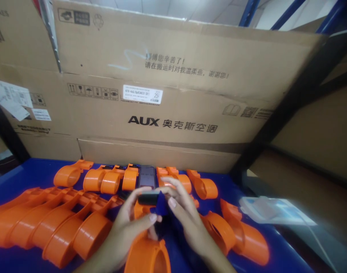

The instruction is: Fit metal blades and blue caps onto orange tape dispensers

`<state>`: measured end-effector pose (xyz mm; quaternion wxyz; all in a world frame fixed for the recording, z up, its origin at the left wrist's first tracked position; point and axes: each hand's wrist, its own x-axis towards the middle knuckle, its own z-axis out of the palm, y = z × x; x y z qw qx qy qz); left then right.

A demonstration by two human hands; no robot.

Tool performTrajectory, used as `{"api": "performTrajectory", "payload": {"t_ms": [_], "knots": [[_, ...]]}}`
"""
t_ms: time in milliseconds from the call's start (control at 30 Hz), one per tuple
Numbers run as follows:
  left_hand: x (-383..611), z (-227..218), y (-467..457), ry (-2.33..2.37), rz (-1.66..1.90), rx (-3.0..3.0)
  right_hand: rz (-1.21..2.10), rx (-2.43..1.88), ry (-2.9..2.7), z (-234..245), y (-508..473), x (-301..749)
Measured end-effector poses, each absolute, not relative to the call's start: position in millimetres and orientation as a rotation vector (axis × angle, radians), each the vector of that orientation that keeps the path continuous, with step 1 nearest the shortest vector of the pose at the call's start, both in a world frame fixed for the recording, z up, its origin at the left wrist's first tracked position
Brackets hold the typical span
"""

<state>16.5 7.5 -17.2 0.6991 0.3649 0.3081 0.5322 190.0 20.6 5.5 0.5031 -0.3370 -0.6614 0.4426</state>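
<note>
My left hand point(130, 223) and my right hand point(185, 218) meet over the blue table point(28, 170). Together they pinch a small black cylindrical part point(149, 198) held just above an orange plastic ring-shaped housing point(146, 254) that lies under them. The left thumb presses on the part's lower edge, while the right fingers curl over its top. A dark phone point(147, 176) lies flat just beyond the hands.
Several orange plastic housings lie in rows to the left point(54, 223), at the back point(111, 180) and to the right point(242, 237). Large cardboard boxes point(167, 94) wall off the back. A white flat packet point(273, 210) sits at the right edge.
</note>
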Motion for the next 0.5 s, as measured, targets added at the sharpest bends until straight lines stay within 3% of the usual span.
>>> {"api": "performTrajectory", "payload": {"t_ms": [133, 333, 500], "knots": [[14.6, -10.0, 1.3, 0.638, 1.024, 0.804, 1.411, -0.719, -1.585, 8.6, 20.5, 188.6], [14.5, -11.4, -0.4, 0.576, 1.132, 0.987, 1.242, -0.751, -1.586, 1.9, 21.2, 183.8], [12.9, -15.0, 1.8, 0.769, 1.223, 1.090, 1.304, -0.756, -1.570, -4.8, 16.8, 174.6]]}}
